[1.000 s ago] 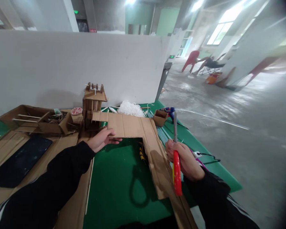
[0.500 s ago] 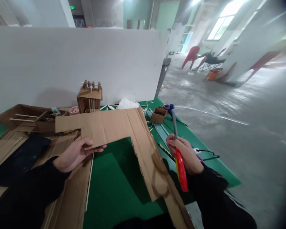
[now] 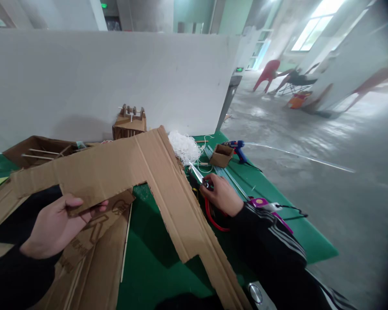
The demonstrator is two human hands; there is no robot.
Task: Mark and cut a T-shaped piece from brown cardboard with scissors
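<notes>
My left hand (image 3: pixel 56 219) pinches the lower left edge of a large L-shaped piece of cardboard (image 3: pixel 116 165), thumb on top and fingers beneath. The cardboard is raised and tilted over the table, its long arm reaching down to the lower right. Just beyond its right edge, my right hand (image 3: pixel 223 194) is closed around the pivot of a pair of scissors (image 3: pixel 196 173). Their silver blades point away toward white string, and a red handle loop shows below my fingers. Part of the handles is hidden by my hand.
A small cardboard box (image 3: pixel 221 156) and a blue glue gun (image 3: pixel 237 148) with a long clear glue stick are at the back right. White string (image 3: pixel 185 147) lies behind the cardboard. A cardboard construction (image 3: pixel 129 122) stands near the white partition (image 3: pixel 116 77). A purple item (image 3: pixel 260 202) lies right.
The cardboard has moved left and tilted with my left hand. My right hand has moved left and lowered the red-handled scissors from above the table's right side to beside the cardboard.
</notes>
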